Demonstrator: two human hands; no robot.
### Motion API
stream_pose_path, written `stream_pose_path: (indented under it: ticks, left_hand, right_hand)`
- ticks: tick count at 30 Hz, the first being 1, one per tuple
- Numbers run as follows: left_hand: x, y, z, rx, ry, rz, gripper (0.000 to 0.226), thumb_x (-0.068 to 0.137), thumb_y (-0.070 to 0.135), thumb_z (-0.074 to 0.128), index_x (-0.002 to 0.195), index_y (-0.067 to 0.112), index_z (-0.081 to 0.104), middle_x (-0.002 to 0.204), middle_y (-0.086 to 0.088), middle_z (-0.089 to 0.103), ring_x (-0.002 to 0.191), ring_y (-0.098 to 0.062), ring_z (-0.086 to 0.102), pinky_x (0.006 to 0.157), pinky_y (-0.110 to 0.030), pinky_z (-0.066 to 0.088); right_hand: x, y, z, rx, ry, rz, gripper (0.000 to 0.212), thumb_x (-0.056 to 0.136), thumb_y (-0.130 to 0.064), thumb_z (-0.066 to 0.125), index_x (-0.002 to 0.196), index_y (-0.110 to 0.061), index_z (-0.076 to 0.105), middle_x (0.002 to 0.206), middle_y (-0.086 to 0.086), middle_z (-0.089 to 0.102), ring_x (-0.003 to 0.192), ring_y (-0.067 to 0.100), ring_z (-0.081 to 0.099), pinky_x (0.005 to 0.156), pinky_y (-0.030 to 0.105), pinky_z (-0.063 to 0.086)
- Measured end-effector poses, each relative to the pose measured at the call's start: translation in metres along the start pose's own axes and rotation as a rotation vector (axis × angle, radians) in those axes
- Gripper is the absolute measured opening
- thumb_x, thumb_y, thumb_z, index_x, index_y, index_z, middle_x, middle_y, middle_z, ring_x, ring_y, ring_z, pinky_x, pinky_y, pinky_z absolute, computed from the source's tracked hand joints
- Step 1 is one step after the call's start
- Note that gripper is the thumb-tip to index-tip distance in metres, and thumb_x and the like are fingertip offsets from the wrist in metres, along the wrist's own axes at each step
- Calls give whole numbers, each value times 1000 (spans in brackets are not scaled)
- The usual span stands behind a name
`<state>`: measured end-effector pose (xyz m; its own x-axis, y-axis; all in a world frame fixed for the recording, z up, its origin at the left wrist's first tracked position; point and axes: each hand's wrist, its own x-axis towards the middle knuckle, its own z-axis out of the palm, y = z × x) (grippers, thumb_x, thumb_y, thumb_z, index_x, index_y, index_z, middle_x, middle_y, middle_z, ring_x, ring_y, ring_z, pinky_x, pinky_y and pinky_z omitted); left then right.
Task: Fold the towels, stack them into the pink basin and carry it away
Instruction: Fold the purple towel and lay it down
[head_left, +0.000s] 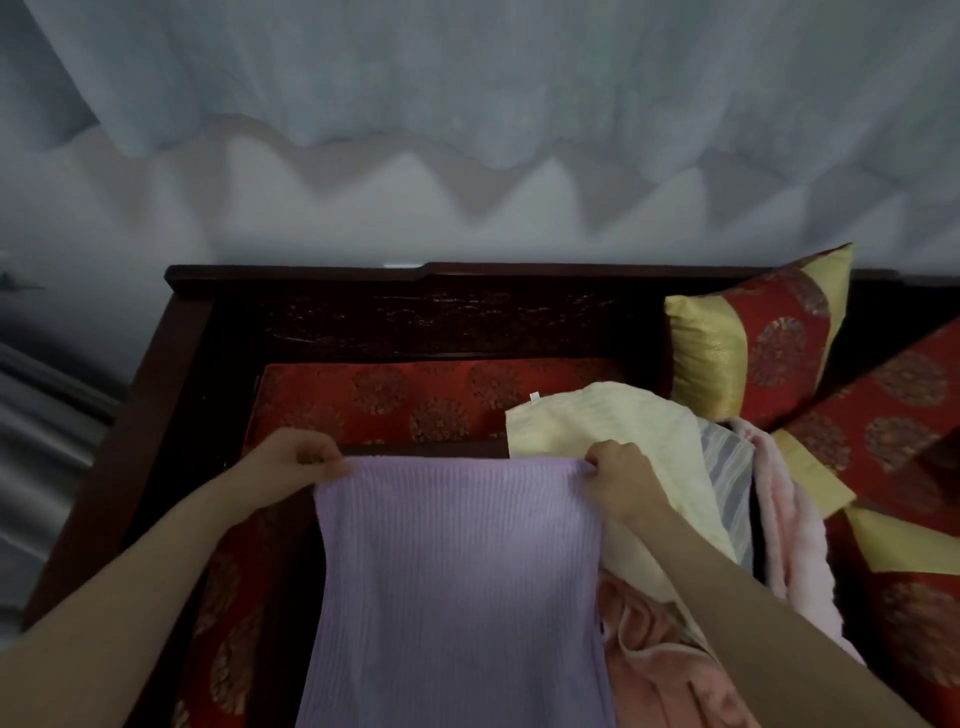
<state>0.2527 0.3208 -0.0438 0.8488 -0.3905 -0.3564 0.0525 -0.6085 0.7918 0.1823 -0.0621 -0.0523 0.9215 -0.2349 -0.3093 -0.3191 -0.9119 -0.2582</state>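
Observation:
A ribbed lilac towel (457, 587) hangs lengthwise in front of me, held up by its top edge. My left hand (306, 457) pinches its top left corner and my right hand (621, 478) pinches its top right corner. To the right lies a heap of unfolded towels: a pale yellow one (618, 421) on top, a grey-white striped one (727, 467), a light pink fluffy one (795, 525) and a salmon pink one (660, 670) at the bottom. The pink basin is not in view.
A dark wooden sofa with a carved backrest (441, 317) carries a red patterned seat cushion (395, 400). Red and gold pillows (758, 338) lean at the right. Pale curtains (467, 104) hang behind. The wooden armrest (156, 395) runs along the left.

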Motion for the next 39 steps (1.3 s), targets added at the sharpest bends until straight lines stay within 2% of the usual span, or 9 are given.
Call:
stream_pose_path:
  ticks: [9,14,17,23,28,32,34,36,39]
  left_hand:
    - [-50,132,-117,-15,293,248,20,69,18,80,61,9,65,72,10,70,78,-12,59,64,-4,43]
    - [-104,179,-161,24,319,333,45,45,51,85,61,12,68,80,-18,70,74,-14,58,75,-26,45]
    - [-135,183,-159,94,463,413,59,44,71,76,65,16,68,77,0,71,72,-5,60,70,-16,48]
    - [-202,137,-82,687,663,773,24,84,32,58,81,10,67,90,-1,63,73,-10,57,65,-23,47]
    - [-235,19,30,864,230,556,15,88,33,50,88,25,63,102,9,62,84,-9,64,85,-15,40]
    - [-236,-27,107,1035,-185,404,24,45,49,73,58,34,61,61,21,61,49,2,57,61,-12,45]
    - [-236,-50,124,956,-169,231,45,25,62,79,60,41,60,53,25,59,42,8,53,47,-6,44]
    - [-241,-49,139,640,-54,87,77,21,71,76,91,51,51,55,28,60,43,12,52,45,-4,43]
    - [-262,-41,150,47,16,-19,91,61,57,77,139,29,37,105,3,70,96,-7,64,90,-19,46]
  right_hand:
    - [1,-67,-180,70,473,-208,20,80,-17,56,93,-16,71,95,18,71,92,39,64,74,40,50]
    - [-23,-88,-237,183,648,-421,12,82,-23,62,89,-20,72,94,10,70,96,34,59,78,39,48]
    - [-52,-91,-241,224,694,-550,9,78,-13,70,86,-15,74,102,5,71,101,27,58,87,35,44]
    - [-102,-52,-193,164,333,-798,12,77,-20,71,88,-18,77,85,-16,68,83,3,61,76,8,43]
    - [-125,7,-90,-28,80,-736,20,76,-33,63,90,-26,76,87,-9,75,81,13,67,73,28,53]
    - [-143,34,-16,-179,-192,-636,26,77,-37,54,89,-25,73,92,-4,72,89,17,65,75,27,46]
    - [-148,45,9,-211,-258,-579,26,80,-34,54,96,-21,70,107,0,67,101,18,61,80,25,42]
    - [-151,54,23,-253,-313,-578,31,80,-37,46,88,-15,66,113,4,59,110,20,54,85,27,42]
    - [-153,64,28,-105,-352,-539,29,75,-39,45,72,-14,60,106,4,60,111,17,52,87,31,45]
